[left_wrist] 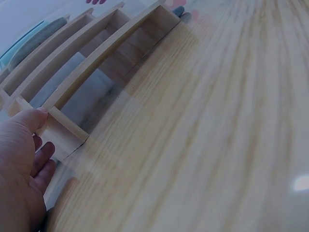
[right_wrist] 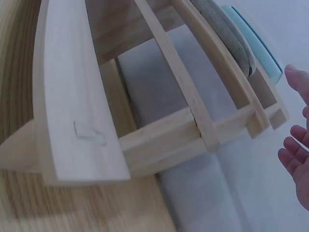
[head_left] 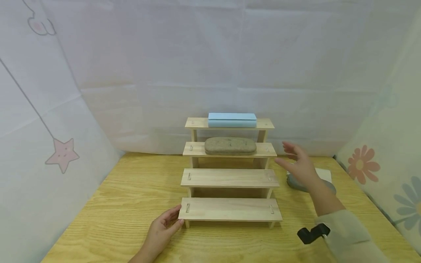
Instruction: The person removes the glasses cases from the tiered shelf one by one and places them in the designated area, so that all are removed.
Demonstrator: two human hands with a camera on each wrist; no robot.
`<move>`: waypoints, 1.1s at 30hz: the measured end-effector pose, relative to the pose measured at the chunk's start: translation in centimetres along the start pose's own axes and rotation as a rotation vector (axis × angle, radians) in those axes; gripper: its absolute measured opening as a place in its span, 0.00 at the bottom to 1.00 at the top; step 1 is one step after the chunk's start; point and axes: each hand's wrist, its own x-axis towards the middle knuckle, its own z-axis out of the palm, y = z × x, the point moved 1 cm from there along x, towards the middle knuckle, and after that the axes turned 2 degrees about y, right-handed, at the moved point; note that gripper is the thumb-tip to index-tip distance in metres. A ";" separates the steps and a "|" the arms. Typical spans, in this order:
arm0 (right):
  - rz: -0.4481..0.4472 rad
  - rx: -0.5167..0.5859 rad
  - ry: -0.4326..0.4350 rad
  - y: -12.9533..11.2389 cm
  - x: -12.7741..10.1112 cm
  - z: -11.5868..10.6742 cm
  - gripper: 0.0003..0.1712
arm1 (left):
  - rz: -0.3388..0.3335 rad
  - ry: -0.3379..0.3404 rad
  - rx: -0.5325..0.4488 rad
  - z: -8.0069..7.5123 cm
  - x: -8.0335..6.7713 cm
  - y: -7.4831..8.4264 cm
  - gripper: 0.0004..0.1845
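Observation:
A four-step wooden rack (head_left: 230,178) stands on the table. A light blue case (head_left: 232,119) lies on its top step and a grey-brown case (head_left: 230,145) on the step below; the two lower steps are bare. My left hand (head_left: 163,226) rests against the left end of the lowest step, thumb on its corner (left_wrist: 36,118). My right hand (head_left: 297,164) hovers open to the right of the rack, fingers spread (right_wrist: 297,150), holding nothing. Under it lies a grey case (head_left: 310,185), partly hidden.
The wooden table (head_left: 125,204) is boxed in by white cloth walls at the back and left, and a flowered cloth at the right. A white flat object (head_left: 323,174) lies beside the grey case. A black clip (head_left: 312,233) sits on my right sleeve.

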 end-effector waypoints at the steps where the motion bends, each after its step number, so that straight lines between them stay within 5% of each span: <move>1: -0.014 0.004 -0.002 -0.2 0.2 0.2 0.38 | 0.000 -0.002 -0.006 0.0 0.0 0.0 0.24; 19: -0.021 0.059 -0.113 -3.0 2.9 3.4 0.41 | 0.004 0.003 -0.014 0.1 0.1 0.0 0.24; 33: 0.029 -0.031 -0.198 -4.1 4.8 5.0 0.44 | 0.002 -0.004 -0.017 0.1 0.0 0.1 0.24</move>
